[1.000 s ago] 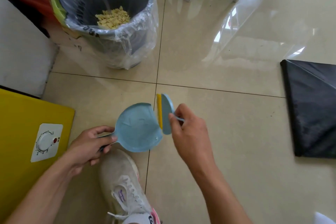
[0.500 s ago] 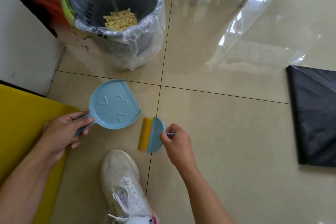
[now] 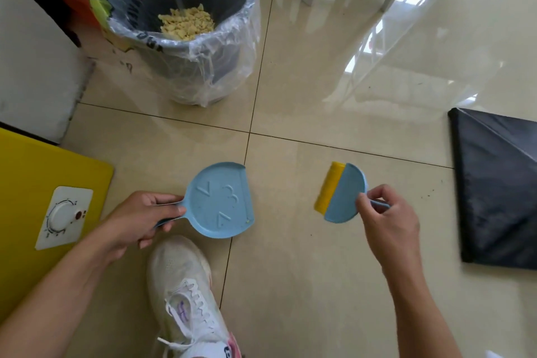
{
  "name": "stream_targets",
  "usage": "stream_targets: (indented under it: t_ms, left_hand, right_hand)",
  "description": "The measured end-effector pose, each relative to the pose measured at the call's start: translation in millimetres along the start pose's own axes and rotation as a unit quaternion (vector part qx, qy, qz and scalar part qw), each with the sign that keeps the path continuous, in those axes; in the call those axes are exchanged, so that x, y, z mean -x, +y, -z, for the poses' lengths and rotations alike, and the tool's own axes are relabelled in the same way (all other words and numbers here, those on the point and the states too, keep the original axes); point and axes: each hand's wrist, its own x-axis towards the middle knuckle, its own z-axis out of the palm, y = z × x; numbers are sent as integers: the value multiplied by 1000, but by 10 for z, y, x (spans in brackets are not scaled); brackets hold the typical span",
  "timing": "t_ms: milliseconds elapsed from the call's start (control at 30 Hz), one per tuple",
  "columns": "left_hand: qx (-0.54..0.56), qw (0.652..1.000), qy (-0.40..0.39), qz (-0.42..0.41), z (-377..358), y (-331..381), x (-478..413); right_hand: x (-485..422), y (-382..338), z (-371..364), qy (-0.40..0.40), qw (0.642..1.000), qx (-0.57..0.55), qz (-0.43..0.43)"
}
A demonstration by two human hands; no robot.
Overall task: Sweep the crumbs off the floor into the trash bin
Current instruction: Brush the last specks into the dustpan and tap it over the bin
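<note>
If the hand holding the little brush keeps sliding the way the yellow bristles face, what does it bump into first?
Probably the blue plastic dustpan held by the left hand. The right hand points the blue brush with yellow bristles left across bare tile toward it.

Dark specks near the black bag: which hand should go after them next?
Right, probably. The right hand holds the brush on the specks' side; the left hand holds the dustpan farther away.

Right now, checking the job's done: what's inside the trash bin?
A pile of pale yellow crumbs lies in the clear-lined trash bin. The near rim hides the rest of its bottom.
</note>
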Motion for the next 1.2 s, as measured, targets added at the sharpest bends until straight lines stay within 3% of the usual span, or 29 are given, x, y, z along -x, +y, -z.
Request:
stream_targets:
  t_ms: [133,267,333,467,667,833,1033,1200]
  left_hand:
    - [-63,998,1,19,-217,-42,-17]
    - [-84,996,2,36,-416,-86,-81]
    - [-86,995,2,44,-461,-98,-123]
    - [-81,995,1,51,-469,-79,-152]
    - [-57,996,-28,66,-377,-56,-34]
    - [19,997,-60,52,-170,193,271]
    - [140,988,-26,-65,190,908,764]
    - [236,955,42,-173,526,1650,906]
  right_hand:
    - [32,-34,-119,-34,991,125,37]
    - [236,-144,-651,-127,948,269,114]
    - [450,-296,-892,-180,931,275,159]
    - [739,-475,-947,-258,943,119,172]
    - [528,-414,-283,-151,986,-55,47]
    - [398,-546,-90,-197,962,-191,-10]
    - [112,-1527,-121,-250,914,-314,58]
    - [-201,-2545,-81,-211,895,-338,199]
